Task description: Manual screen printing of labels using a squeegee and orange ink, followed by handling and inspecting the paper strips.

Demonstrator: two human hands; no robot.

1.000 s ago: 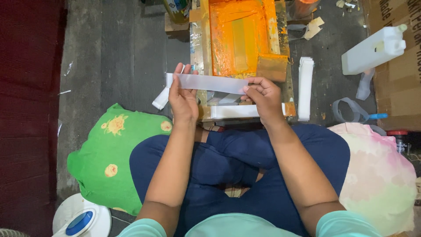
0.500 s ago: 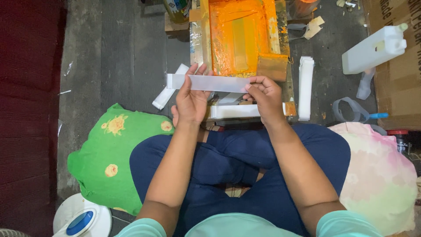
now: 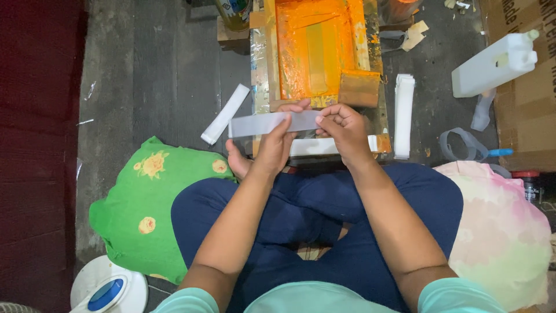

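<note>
A person sits cross-legged on the floor (image 3: 150, 87), both hands raised over the lap. The left hand (image 3: 272, 145) and the right hand (image 3: 341, 130) together hold a long pale grey strip (image 3: 266, 123) level and crosswise, just in front of an orange-stained screen-printing frame (image 3: 315, 52) at 12 o'clock. The left hand's fingers wrap behind the strip's middle, with the thumb across its front; the right hand is curled tight, pinching the strip's right end between fingertips. The strip's left end juts free toward 9 o'clock. A second white strip (image 3: 225, 114) lies slanted on the floor at 10 o'clock from the hands, apart from the held one. A stack of white strips (image 3: 403, 116) lies at 2 o'clock, beside the frame. A green flowered cushion (image 3: 139, 203) sits at 8 o'clock, a white plastic jug (image 3: 492, 64) at 2 o'clock.
</note>
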